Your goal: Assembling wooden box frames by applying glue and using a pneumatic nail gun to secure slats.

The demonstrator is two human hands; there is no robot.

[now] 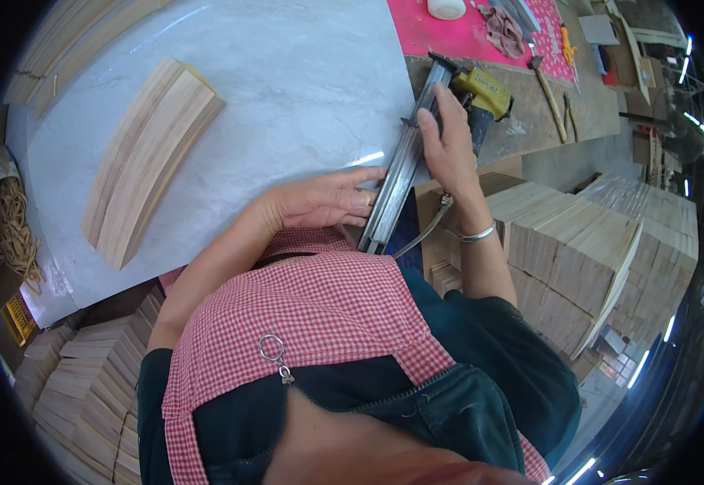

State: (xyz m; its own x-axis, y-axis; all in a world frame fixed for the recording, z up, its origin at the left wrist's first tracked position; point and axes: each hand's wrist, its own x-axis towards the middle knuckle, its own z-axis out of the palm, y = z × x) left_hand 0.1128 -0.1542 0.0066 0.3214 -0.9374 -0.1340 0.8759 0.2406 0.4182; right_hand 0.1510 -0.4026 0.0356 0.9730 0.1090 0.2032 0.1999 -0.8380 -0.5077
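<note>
Bench [311, 89] gleams left of the nailer [488, 94]! Left hand [324, 200], right hand [451, 149], grips spread at its rail [403, 166]: best brace evenly.

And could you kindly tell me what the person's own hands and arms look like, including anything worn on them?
Both the left hand and the right hand are gloveless. A shiny, silver-coloured bangle circles the right wrist; none shows on the left. The right sleeve and left sleeve are dark green, leaving the forearms uncovered.
</note>
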